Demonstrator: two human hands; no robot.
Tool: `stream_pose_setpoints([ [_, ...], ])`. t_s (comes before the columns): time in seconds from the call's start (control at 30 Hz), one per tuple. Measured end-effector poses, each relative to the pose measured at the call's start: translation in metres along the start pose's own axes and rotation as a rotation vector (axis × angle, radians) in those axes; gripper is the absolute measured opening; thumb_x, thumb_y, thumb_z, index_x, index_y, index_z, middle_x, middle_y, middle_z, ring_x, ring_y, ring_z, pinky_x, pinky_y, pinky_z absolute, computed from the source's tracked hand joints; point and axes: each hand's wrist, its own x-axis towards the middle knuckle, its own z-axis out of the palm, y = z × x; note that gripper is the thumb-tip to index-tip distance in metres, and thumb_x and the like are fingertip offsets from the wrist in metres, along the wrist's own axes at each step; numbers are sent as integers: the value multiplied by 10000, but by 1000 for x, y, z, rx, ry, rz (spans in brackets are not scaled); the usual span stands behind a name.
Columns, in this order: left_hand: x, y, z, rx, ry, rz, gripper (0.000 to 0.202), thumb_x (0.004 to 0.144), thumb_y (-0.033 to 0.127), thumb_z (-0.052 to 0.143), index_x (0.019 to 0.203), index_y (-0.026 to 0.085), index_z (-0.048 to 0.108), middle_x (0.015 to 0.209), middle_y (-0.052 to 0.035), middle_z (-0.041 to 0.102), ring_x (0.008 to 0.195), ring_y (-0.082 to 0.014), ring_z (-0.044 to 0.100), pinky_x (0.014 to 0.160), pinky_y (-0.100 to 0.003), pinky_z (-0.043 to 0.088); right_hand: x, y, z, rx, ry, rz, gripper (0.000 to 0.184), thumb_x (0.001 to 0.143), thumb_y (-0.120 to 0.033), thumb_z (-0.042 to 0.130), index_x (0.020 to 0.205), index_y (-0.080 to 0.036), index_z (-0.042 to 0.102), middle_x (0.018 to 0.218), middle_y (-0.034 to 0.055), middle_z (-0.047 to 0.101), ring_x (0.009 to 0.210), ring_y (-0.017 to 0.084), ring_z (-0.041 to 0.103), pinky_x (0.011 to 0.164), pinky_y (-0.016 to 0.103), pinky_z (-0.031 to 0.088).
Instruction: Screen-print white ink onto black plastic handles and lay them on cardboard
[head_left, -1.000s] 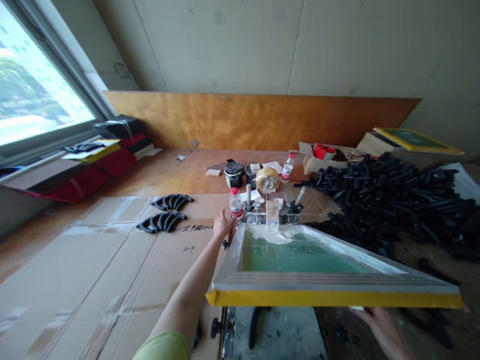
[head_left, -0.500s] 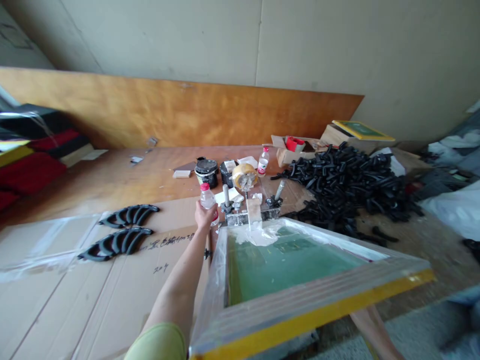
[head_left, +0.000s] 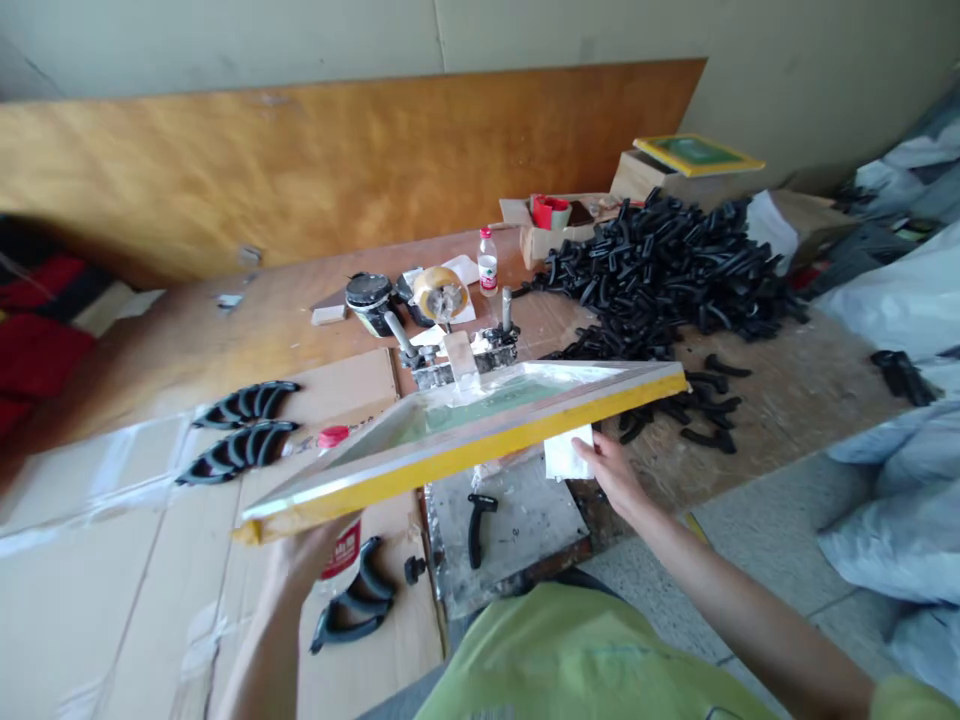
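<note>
My left hand is closed around a clear bottle with a red-and-white label; the frame's edge hides part of both. Its red cap shows above that edge. My right hand pinches a folded white tissue below the frame's right side. Between my hands a screen printing frame with a yellow-taped edge and green mesh stands tilted up from its hinge clamp. Under it, one curved black handle-like piece lies on the grey base plate.
Rows of curved black pieces lie on cardboard at left. A large heap of them covers the right side. Behind the clamp stand a black tub, a tape roll and a second bottle. White sacks fill the far right.
My left hand has brought the bottle from beside the clamp toward me. The frame is raised more steeply. My right hand, with the tissue, now shows below it. The view has tilted down.
</note>
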Motion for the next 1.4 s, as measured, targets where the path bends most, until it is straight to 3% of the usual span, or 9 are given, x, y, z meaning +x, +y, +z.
stream_pose_setpoints([
  [0.1,-52,-7,15,227,-213,16,580,605,530,703,1094,241,588,782,-15,717,713,-242,672,621,-321,500,-3,7,5,24,-57,-8,469,743,-623,615,752,-154,633,669,29,643,616,166,541,543,253,378],
  [0.17,-81,0,31,407,-358,91,546,683,509,645,1156,256,543,828,-22,719,750,-234,675,645,-299,482,-6,13,9,44,-102,-7,506,756,-658,586,744,-155,631,657,23,633,610,159,529,542,246,365],
  [0.27,-111,27,59,649,-468,262,537,722,450,629,1209,254,515,925,-65,716,863,-253,675,710,-299,462,-10,19,15,74,-186,15,547,752,-683,577,799,-144,661,678,28,649,646,173,550,568,247,380],
  [0.37,-125,57,84,821,-526,391,518,725,434,640,1200,266,523,968,-86,708,929,-279,664,739,-315,455,-16,25,20,98,-262,52,569,742,-691,579,839,-140,678,709,34,669,675,187,568,579,251,393],
  [0.5,-127,86,106,922,-537,515,462,746,410,626,1170,251,536,980,-107,697,977,-302,641,774,-361,463,-22,32,22,87,-306,77,555,743,-691,578,826,-152,680,700,22,670,648,171,558,552,241,384],
  [0.67,-126,103,118,973,-505,583,449,774,397,615,1175,214,528,990,-133,676,1017,-312,605,805,-397,465,-26,35,20,169,-321,107,553,733,-689,588,857,-161,697,729,34,693,654,180,595,560,250,420],
  [0.93,-132,99,114,1002,-567,602,372,788,328,596,1140,219,543,994,-122,669,1037,-297,591,812,-382,461,-26,29,10,282,-234,161,563,657,-683,660,832,-148,689,756,44,710,690,196,622,621,279,474],
  [1.2,-120,119,113,956,-501,557,414,805,379,597,1184,229,521,1057,-136,655,1080,-304,573,859,-409,443,-25,21,18,372,-238,201,552,609,-652,718,855,-158,699,784,56,724,727,212,657,637,286,492],
  [1.4,-126,99,106,920,-535,559,417,764,385,630,1151,257,544,973,-103,681,1022,-300,605,822,-392,455,-21,15,17,409,-221,235,519,623,-624,727,879,-174,687,823,54,729,762,232,670,621,307,513],
])
